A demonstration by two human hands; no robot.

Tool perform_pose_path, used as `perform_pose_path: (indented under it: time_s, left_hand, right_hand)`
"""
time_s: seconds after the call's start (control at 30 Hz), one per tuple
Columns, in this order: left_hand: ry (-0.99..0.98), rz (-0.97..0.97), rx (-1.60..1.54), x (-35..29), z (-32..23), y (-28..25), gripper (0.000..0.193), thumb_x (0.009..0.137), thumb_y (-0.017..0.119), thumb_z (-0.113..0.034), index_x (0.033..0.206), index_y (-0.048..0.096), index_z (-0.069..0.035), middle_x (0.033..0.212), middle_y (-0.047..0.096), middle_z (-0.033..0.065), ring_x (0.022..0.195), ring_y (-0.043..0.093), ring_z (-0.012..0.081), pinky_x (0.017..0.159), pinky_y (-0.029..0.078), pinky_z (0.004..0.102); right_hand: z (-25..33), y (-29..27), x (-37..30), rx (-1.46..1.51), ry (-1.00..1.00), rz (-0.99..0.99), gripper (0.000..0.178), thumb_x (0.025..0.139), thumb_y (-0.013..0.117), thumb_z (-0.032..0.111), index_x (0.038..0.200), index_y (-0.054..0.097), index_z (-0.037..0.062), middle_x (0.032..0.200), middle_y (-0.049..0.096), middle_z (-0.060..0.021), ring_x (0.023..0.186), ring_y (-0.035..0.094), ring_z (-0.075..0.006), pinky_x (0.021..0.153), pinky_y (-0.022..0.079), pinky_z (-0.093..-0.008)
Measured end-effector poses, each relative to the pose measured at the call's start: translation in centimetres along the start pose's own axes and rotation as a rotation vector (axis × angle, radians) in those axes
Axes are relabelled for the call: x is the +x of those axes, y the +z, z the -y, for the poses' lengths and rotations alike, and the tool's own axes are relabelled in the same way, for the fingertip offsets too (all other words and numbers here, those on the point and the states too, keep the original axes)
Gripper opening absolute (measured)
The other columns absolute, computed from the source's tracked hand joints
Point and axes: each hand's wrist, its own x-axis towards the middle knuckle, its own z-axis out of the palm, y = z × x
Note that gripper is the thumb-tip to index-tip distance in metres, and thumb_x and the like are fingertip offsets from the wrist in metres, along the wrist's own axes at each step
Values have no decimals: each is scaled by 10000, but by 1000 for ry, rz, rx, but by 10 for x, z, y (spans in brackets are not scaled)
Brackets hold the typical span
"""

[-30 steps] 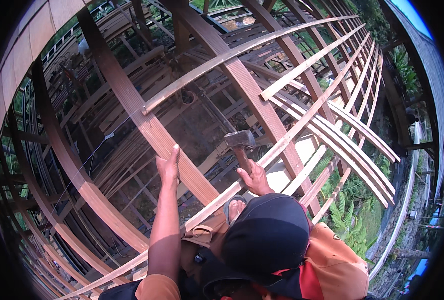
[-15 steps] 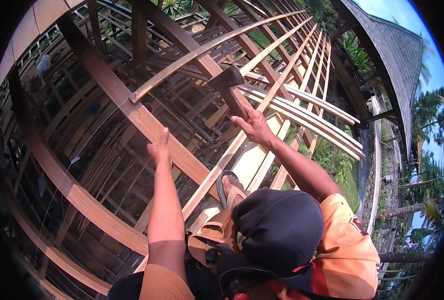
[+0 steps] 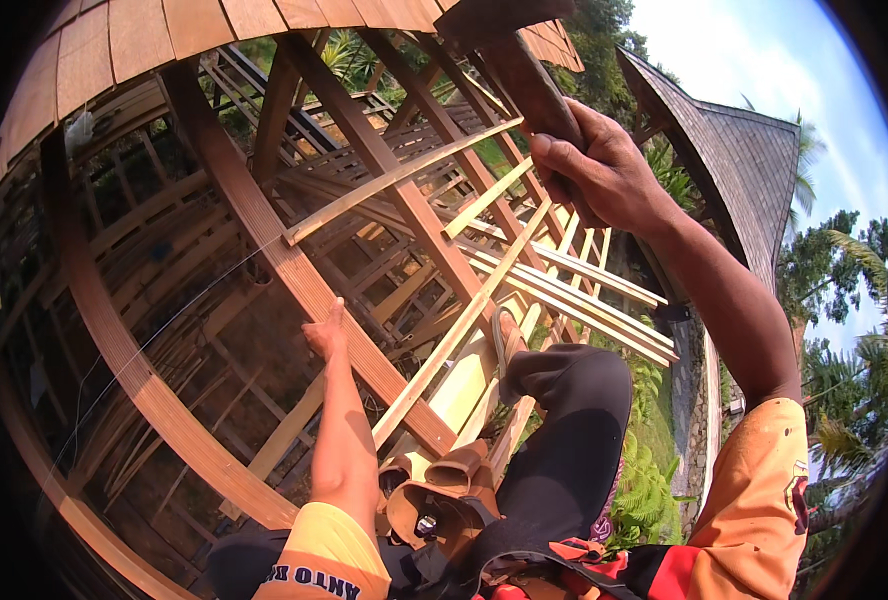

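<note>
My right hand (image 3: 604,170) is raised high at the upper right, shut around the wooden handle of a hammer (image 3: 524,80) whose head reaches the top edge. My left hand (image 3: 326,335) rests on a broad sloping wooden rafter (image 3: 264,235) with the fingers pinched together; I cannot tell if it holds anything. A thin pale batten (image 3: 464,325) runs diagonally just right of that hand, across the rafter. My bent leg in black trousers (image 3: 574,410) and a sandalled foot (image 3: 509,335) sit on the frame.
A brown leather tool pouch (image 3: 434,500) hangs at my waist. Open roof framing of rafters and battens (image 3: 564,290) spreads around, with ground and green plants (image 3: 654,480) far below. A shingled roof (image 3: 734,150) stands at the right.
My right hand has swung the hammer up from the batten level to high above it. My left hand has stayed on the rafter.
</note>
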Motion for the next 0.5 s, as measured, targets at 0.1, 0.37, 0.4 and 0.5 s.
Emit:
perform_pose_path:
  time_s: [0.1, 0.37, 0.4, 0.5]
  left_hand:
    - [10, -81, 33, 8, 3, -3, 911, 609, 884, -587, 1085, 590, 131, 1097, 667, 311, 1055, 651, 425, 954, 500, 467]
    - [41, -276, 1, 8, 6, 1, 987, 744, 731, -689, 1163, 552, 187, 1186, 617, 337, 1160, 587, 458, 1018, 443, 477]
    - [141, -448, 162, 12, 12, 2, 762, 838, 681, -632, 1054, 612, 96, 1056, 673, 290, 1001, 656, 419, 876, 494, 477]
    - [146, -406, 181, -18, -11, 20, 663, 869, 669, -599, 1002, 610, 48, 999, 682, 270, 934, 664, 421, 828, 495, 491]
  right_hand:
    - [-45, 25, 13, 193, 2, 74, 339, 994, 620, 352, 1002, 552, 20, 667, 564, 6, 583, 581, -73, 532, 464, -256]
    - [-241, 84, 87, 139, -37, 264, 348, 970, 632, 334, 1038, 553, 2, 672, 617, -103, 598, 674, -189, 568, 518, -339]
    - [-273, 92, 99, 114, -71, 242, 355, 963, 634, 340, 1045, 558, 2, 666, 618, -119, 605, 677, -220, 579, 514, -362]
    - [-379, 87, 122, -60, -6, 238, 381, 942, 637, 356, 1081, 581, 5, 664, 629, -167, 640, 678, -304, 619, 504, -424]
